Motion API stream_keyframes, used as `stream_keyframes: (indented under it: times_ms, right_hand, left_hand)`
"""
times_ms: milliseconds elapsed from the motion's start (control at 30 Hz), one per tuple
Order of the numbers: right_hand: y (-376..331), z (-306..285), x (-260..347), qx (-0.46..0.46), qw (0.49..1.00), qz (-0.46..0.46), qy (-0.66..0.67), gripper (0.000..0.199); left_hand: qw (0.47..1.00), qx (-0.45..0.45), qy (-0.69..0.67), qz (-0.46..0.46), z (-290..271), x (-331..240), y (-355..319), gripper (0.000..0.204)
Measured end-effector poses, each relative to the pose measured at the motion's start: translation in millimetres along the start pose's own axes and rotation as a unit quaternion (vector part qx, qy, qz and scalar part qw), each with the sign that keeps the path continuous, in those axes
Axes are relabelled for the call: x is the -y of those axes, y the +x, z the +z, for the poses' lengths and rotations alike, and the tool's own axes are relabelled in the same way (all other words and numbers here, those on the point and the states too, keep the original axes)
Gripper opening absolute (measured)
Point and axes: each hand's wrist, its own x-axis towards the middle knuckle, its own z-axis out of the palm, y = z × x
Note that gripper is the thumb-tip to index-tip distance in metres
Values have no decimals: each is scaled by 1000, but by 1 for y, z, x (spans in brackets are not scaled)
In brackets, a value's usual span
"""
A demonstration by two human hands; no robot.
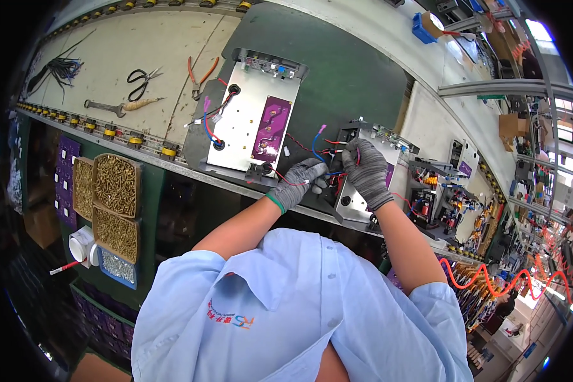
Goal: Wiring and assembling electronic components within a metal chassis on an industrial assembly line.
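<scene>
Both my hands wear grey knit gloves and work at a metal chassis unit [351,202] on the bench. My left hand [301,181] is at the unit's left edge, fingers closed around a bundle of thin wires [328,153] in blue, red and black. My right hand [365,167] reaches over the unit's top, its fingertips pinched on the same wires. A blue lead with a purple terminal [321,130] sticks up beside them. To the left lies a second silver chassis [243,127] with a purple circuit board [273,129] and loose wires.
Pliers [200,77], scissors [144,83] and a wrench [106,107] lie on the bench at the far left. Below them stand boxes of brass screws [116,184] and a blue tray of silver screws [118,268]. More assembled units [426,197] stand at right, near a coiled red hose [490,283].
</scene>
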Motion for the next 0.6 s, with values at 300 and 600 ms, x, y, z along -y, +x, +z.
stream_keyframes:
  times_ms: [300,600]
  right_hand:
    - [1,1,-5,10,1000,-13,4,17]
    - [3,0,-6,33,999,-8,-29,18]
  left_hand:
    - [994,-47,-91,-30,-4,8,12,23]
    - [999,-17,-22,37,3,-13,-2,20]
